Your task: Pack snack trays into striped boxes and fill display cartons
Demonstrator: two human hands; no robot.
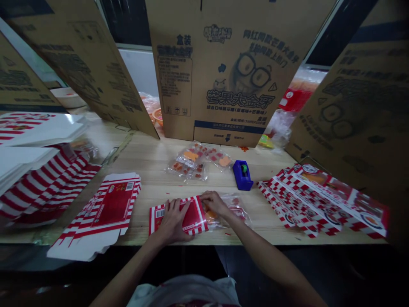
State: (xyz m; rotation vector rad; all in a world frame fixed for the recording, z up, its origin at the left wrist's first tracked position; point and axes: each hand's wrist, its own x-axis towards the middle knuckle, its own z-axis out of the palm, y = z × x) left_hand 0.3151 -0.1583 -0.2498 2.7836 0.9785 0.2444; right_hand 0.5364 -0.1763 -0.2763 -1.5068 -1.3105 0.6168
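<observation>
My left hand (172,221) rests over a small red-and-white striped carton (192,215), fingers on top and thumb at the near side, holding it against the table. At the carton's right end, my right hand (213,202) has its fingers curled in on a clear candy packet (234,209) with orange and red pieces. The packet's left part lies under that hand, against the carton's end; how far it goes inside is hidden. More clear candy packets (194,160) lie in a loose pile beyond my hands. To their right stands a blue tape dispenser (243,175) with green tape.
An unfolded carton (111,204) overhangs the table's front edge at left, beside stacked striped cartons (47,183). Several checkered cartons (319,200) lean in a row at right. Big cardboard panels (217,115) stand along the back and right, with plastic bags (281,128) behind.
</observation>
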